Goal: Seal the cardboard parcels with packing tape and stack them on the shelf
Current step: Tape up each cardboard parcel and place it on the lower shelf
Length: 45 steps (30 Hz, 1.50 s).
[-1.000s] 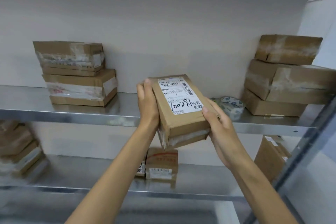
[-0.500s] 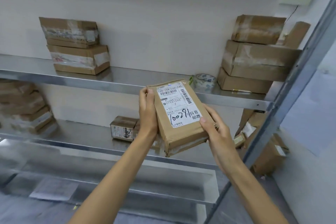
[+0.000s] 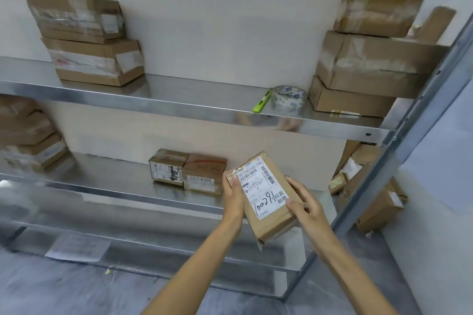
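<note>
Two hands (image 3: 233,199) (image 3: 305,210) grip parcel (image 3: 266,194), at middle shelf (image 3: 115,181) front edge

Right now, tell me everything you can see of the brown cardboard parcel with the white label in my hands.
The flat, rectangular brown cardboard parcel is held in the air, label up and tilted, before a metal shelf. Its white shipping label carries barcodes, print and a handwritten 100291. The left hand grips one long edge, the right hand the other, its thumb on top.
</note>
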{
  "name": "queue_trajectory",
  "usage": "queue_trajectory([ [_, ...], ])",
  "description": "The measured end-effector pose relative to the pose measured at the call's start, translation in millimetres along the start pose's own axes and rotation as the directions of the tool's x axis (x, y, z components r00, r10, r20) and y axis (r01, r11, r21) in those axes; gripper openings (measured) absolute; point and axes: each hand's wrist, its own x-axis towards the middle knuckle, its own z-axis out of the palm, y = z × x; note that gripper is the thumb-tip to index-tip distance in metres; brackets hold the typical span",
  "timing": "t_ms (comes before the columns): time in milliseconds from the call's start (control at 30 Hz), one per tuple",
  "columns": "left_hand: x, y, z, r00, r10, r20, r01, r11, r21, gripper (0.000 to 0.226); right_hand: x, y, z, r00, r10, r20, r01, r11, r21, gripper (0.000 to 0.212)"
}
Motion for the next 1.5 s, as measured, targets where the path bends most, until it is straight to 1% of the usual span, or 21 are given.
queue_trajectory([
  [33,6,-6,3,0.999,-0.04,-0.009,0.04,0.998,-0.038,0.053,9,5,-1,1.0,0.001,0.008,-0.001,1.0,-0.018,0.044],
  [133,18,-12,10,0.991,-0.112,-0.08,0.095,0.977,-0.191,0.036,32,22,-2,1.0,0.022,0.016,-0.021,0.997,-0.07,0.041],
  [200,29,-20,15,0.98,-0.138,-0.141,0.097,0.959,-0.266,0.028,45,37,-2,0.998,0.022,-0.066,-0.032,0.986,-0.164,0.057],
  [267,39,-28,23,0.965,-0.186,-0.184,0.122,0.942,-0.312,0.03,57,49,-1,0.971,0.084,-0.224,-0.13,0.972,-0.198,0.07],
  [300,44,-33,28,0.958,-0.211,-0.194,0.14,0.935,-0.326,0.032,62,55,-1,0.953,0.139,-0.269,-0.189,0.967,-0.173,0.072],
  [333,49,-40,32,0.954,-0.229,-0.194,0.154,0.929,-0.336,0.033,67,62,-1,0.942,0.195,-0.275,-0.238,0.962,-0.132,0.072],
  [433,67,-54,45,0.941,-0.285,-0.183,0.206,0.911,-0.358,0.026,90,84,-4,0.924,0.316,-0.216,-0.312,0.949,0.053,0.066],
  [467,75,-62,47,0.938,-0.295,-0.182,0.216,0.908,-0.36,0.026,100,91,-6,0.924,0.327,-0.197,-0.309,0.944,0.118,0.066],
  [533,91,-74,47,0.926,-0.319,-0.202,0.241,0.91,-0.337,0.025,119,102,-12,0.943,0.295,-0.153,-0.272,0.95,0.153,0.062],
  [600,105,-87,44,0.889,-0.374,-0.265,0.29,0.907,-0.306,0.028,138,115,-17,0.969,0.224,-0.102,-0.214,0.972,0.099,0.058],
  [667,116,-96,40,0.844,-0.442,-0.302,0.349,0.882,-0.316,0.031,154,126,-21,0.987,0.154,-0.044,-0.154,0.988,-0.002,0.055],
  [733,128,-108,38,0.811,-0.495,-0.313,0.4,0.858,-0.322,0.032,171,140,-24,0.996,0.085,0.02,-0.082,0.99,-0.116,0.063],
  [800,136,-113,41,0.782,-0.536,-0.319,0.459,0.841,-0.286,0.034,185,153,-24,0.995,0.042,0.085,-0.026,0.983,-0.181,0.065],
  [867,142,-118,44,0.764,-0.555,-0.328,0.493,0.831,-0.258,0.037,193,163,-19,0.995,0.01,0.098,0.011,0.976,-0.219,0.063],
  [1000,158,-123,46,0.743,-0.535,-0.403,0.494,0.844,-0.211,0.03,202,182,-5,0.988,-0.101,0.12,0.132,0.949,-0.287,0.06],
  [1100,164,-118,45,0.744,-0.529,-0.409,0.473,0.849,-0.236,0.027,207,186,2,0.983,-0.102,0.151,0.144,0.94,-0.309,0.057],
  [1200,162,-107,42,0.743,-0.544,-0.389,0.462,0.838,-0.29,0.028,205,187,1,0.976,-0.09,0.199,0.162,0.909,-0.384,0.061],
  [1333,158,-91,41,0.761,-0.537,-0.365,0.479,0.844,-0.242,0.035,210,183,-5,0.96,-0.026,0.28,0.158,0.875,-0.458,0.068],
  [1400,157,-82,42,0.773,-0.531,-0.349,0.481,0.848,-0.224,0.034,211,177,-7,0.949,-0.001,0.315,0.167,0.85,-0.499,0.074],
  [1433,156,-76,42,0.783,-0.522,-0.339,0.478,0.853,-0.209,0.032,209,172,-8,0.951,0.006,0.311,0.162,0.843,-0.512,0.076],
  [1500,150,-65,41,0.797,-0.519,-0.308,0.486,0.855,-0.181,0.021,204,163,-10,0.967,0.018,0.256,0.129,0.827,-0.547,0.077],
])
